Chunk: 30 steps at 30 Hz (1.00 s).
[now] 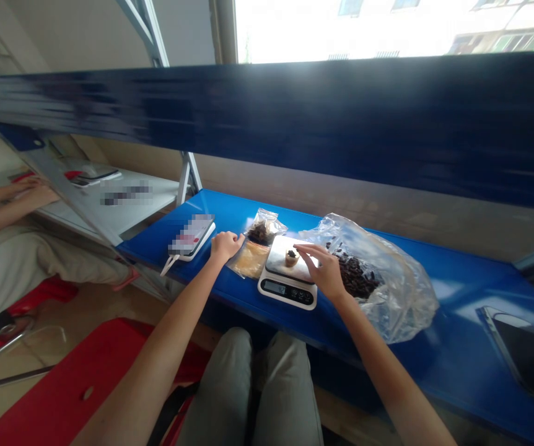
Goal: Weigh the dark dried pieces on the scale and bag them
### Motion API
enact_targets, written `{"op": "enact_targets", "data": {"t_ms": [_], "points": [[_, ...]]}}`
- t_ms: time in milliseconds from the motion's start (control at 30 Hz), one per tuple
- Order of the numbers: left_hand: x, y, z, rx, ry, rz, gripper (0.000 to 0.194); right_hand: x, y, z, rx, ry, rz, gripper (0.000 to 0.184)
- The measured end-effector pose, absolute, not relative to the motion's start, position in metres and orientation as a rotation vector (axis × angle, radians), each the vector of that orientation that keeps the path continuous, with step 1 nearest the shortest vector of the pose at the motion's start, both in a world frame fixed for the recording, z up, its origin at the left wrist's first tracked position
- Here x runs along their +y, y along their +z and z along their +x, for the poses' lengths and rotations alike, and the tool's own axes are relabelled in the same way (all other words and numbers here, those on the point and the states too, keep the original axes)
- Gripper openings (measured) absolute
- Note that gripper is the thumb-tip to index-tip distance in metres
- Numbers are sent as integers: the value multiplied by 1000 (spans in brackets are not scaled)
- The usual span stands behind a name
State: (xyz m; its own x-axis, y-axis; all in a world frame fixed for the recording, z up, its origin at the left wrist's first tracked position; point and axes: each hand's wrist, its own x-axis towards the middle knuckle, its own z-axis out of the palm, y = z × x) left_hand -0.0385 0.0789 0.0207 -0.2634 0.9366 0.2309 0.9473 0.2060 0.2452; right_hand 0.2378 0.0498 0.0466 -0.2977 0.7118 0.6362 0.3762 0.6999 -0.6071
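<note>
A white kitchen scale [287,276] with a steel top stands on the blue shelf [457,347]. A small brown cup [291,257] with dark bits in it rests on the scale. My right hand [325,269] hovers just right of the cup, fingers stretched toward it and apart. My left hand [225,245] is curled loosely, resting on the shelf beside a small clear pouch [261,231] of dark pieces and a tan packet [250,260]. A large clear plastic bag [378,279] of dark dried pieces lies right of the scale.
A flat white device [191,238] lies left of my left hand. A dark phone [527,356] sits at the shelf's right end. A blue beam [295,118] spans overhead. Another person's arms [11,198] rest on a grey table at left. A red stool [76,384] stands below.
</note>
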Motion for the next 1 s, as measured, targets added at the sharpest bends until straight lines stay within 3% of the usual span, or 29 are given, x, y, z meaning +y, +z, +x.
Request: {"op": "enact_targets", "data": {"t_ms": [667, 1000], "points": [[80, 19, -38, -2415, -522, -1865, 50, 49, 49, 239, -1985, 430, -844, 28], [81, 19, -39, -2423, -501, -1866, 50, 59, 40, 244, -1901, 372, -1075, 34]]}}
